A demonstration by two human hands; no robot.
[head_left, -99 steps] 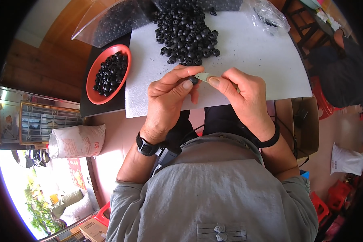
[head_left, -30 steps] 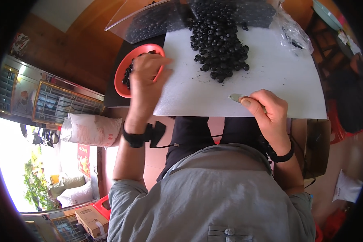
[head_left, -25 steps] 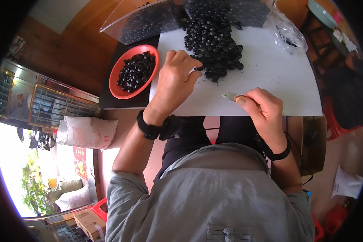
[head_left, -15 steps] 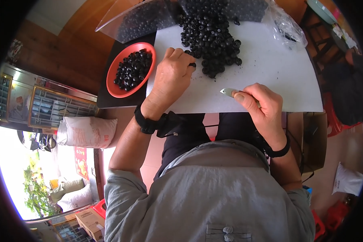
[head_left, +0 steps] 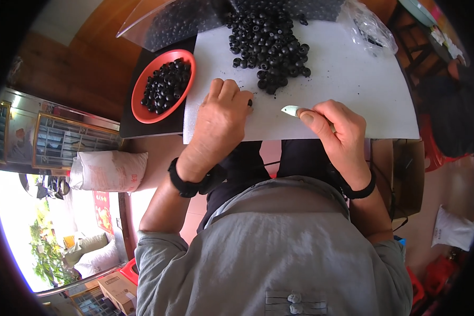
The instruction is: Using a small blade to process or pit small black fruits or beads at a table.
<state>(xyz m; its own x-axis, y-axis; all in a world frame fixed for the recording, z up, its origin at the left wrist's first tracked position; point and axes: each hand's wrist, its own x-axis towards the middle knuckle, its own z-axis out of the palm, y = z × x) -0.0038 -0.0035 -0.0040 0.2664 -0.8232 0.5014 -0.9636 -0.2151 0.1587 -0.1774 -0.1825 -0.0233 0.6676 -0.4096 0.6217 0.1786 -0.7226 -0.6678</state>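
My left hand (head_left: 219, 117) rests on the white board (head_left: 353, 84), fingers curled, pinching a small black ring-shaped piece (head_left: 249, 102) at its fingertips. My right hand (head_left: 338, 132) grips a small knife, its pale blade (head_left: 289, 110) pointing left toward the left hand. A heap of black ring-shaped pieces (head_left: 266, 39) lies on the far part of the board. A red bowl (head_left: 147, 113) holding more of the black pieces stands left of the board on a dark tray.
A clear plastic bag (head_left: 163, 23) with black pieces lies at the far left, another clear bag (head_left: 371, 29) at the far right. A white sack (head_left: 108, 171) lies on the floor to the left, a cardboard box (head_left: 405, 174) under the board's right edge.
My left hand went from the red bowl to the heap, picked up a black piece and drew back toward me. The right hand kept the knife nearly still.
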